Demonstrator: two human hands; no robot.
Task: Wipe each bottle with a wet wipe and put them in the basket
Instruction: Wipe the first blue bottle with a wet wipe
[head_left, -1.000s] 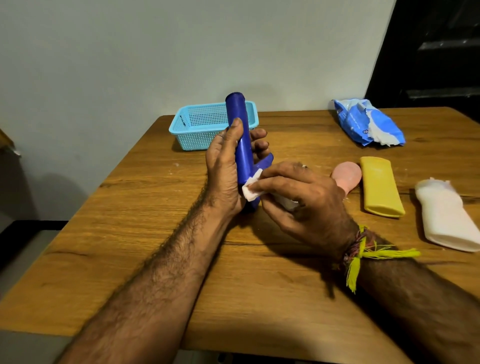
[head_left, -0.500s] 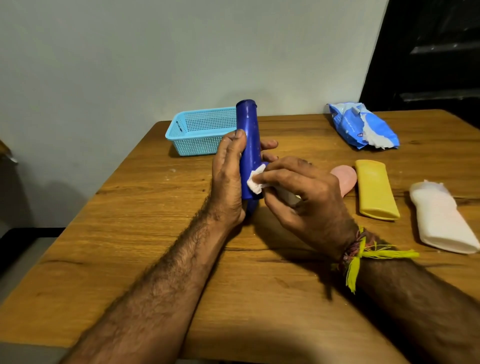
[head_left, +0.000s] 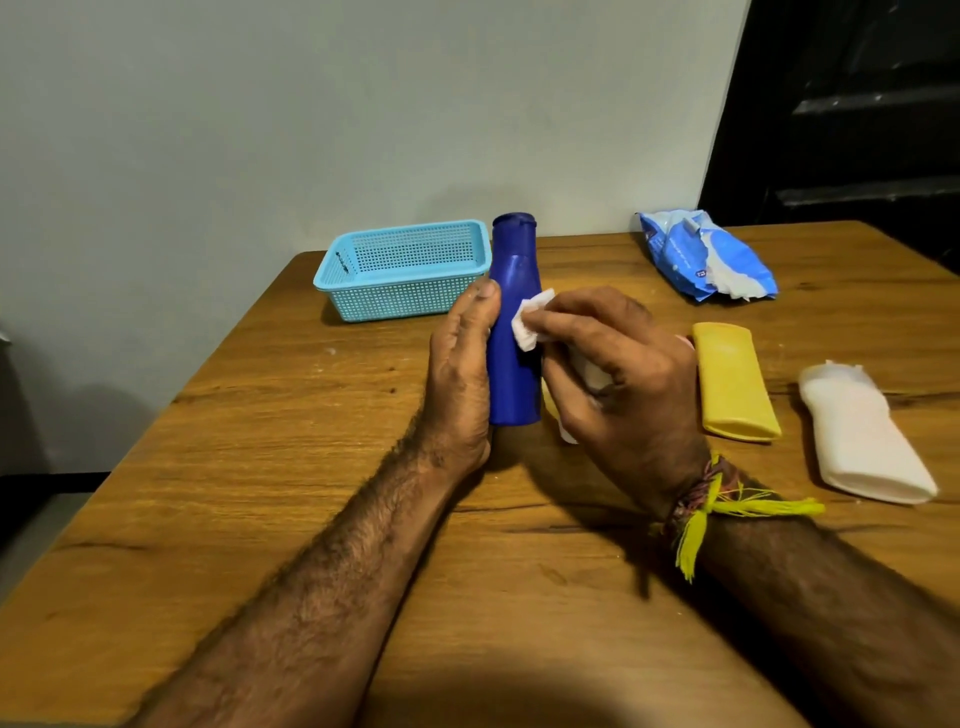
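A dark blue bottle (head_left: 513, 332) stands upright, its base just above the wooden table (head_left: 291, 467). My left hand (head_left: 462, 374) grips its left side, thumb up along the body. My right hand (head_left: 613, 379) pinches a white wet wipe (head_left: 531, 321) and presses it on the bottle's upper right side. The light blue mesh basket (head_left: 405, 273) sits behind the bottle at the table's back left, with nothing visible inside. A yellow bottle (head_left: 732, 382) and a white bottle (head_left: 865, 436) lie flat to the right. A pink bottle is almost fully hidden behind my right hand.
A blue pack of wet wipes (head_left: 706, 257) lies at the back right of the table, a white wipe sticking out. The table stands against a pale wall. A dark doorway is at the far right.
The bottle has been turned from leaning to upright and shows a wider face. My right hand has slid the wipe up from the lower part to the upper body.
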